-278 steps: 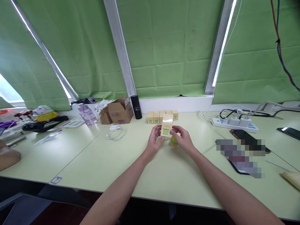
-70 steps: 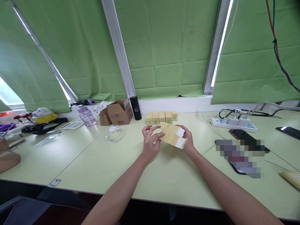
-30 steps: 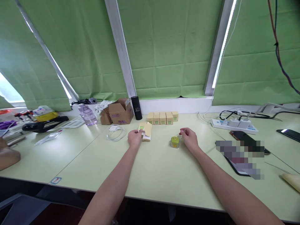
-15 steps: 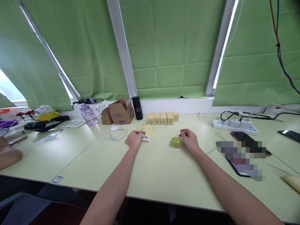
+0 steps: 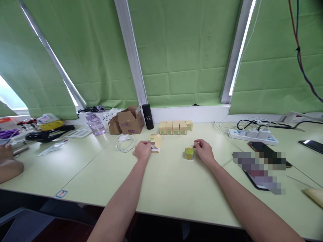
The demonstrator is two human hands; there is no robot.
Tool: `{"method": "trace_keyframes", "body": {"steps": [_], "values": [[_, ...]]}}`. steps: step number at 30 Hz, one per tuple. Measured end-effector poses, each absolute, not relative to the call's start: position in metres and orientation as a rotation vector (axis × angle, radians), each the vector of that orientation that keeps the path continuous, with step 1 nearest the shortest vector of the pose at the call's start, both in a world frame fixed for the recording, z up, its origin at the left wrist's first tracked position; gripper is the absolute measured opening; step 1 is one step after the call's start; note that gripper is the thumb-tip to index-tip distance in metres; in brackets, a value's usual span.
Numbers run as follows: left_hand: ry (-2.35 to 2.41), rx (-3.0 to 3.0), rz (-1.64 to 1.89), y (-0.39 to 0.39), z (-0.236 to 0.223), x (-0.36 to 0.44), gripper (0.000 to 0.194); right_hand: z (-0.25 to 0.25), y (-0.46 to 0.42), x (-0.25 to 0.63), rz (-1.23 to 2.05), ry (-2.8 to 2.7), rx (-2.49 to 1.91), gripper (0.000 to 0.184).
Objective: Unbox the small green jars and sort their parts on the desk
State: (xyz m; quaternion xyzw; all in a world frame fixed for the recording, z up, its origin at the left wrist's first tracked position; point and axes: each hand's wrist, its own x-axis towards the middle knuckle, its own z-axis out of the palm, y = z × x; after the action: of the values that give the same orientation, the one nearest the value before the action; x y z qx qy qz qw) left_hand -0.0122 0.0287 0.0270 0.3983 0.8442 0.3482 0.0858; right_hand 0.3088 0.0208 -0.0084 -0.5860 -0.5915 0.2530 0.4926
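My left hand is closed on the near left side of a small tan cardboard box. The box looks partly flattened, with a green-framed label and a pale inner edge showing. To its right stands a small clear jar with a yellow-green lid and something yellow inside. My right hand rests on the table just right of the jar, fingers loosely bent and slightly apart. No object shows in that hand. Behind the jar, several tan boxes with green-framed labels stand in a row.
A brown carton, a black bottle and a purple bottle line the back. A white charger cable lies left of my left hand. Phones and a power strip are on the right. Another person's hand is at far left.
My left hand and the tan box have shifted slightly left, and the box is turned a little differently. My right hand and the jar are nearly still. The other person's hand has moved.
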Motion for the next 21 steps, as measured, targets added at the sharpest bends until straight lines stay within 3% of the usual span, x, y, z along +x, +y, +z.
{"method": "trace_keyframes", "body": {"steps": [7,13,17,21], "values": [[2.502,1.193,1.113,0.029,0.025,-0.014,0.029,-0.013,0.026,0.312,0.605,-1.403,-1.454,0.025],[2.507,1.179,1.284,0.024,0.028,-0.007,0.040,-0.014,0.027,0.314,0.617,-1.392,-1.430,0.026],[2.320,1.559,1.613,0.014,0.030,0.015,0.035,-0.013,0.026,0.315,0.661,-1.364,-1.384,0.031],[1.880,2.013,1.532,0.000,0.034,0.049,0.032,-0.013,0.027,0.315,0.697,-1.357,-1.343,0.032]]}}
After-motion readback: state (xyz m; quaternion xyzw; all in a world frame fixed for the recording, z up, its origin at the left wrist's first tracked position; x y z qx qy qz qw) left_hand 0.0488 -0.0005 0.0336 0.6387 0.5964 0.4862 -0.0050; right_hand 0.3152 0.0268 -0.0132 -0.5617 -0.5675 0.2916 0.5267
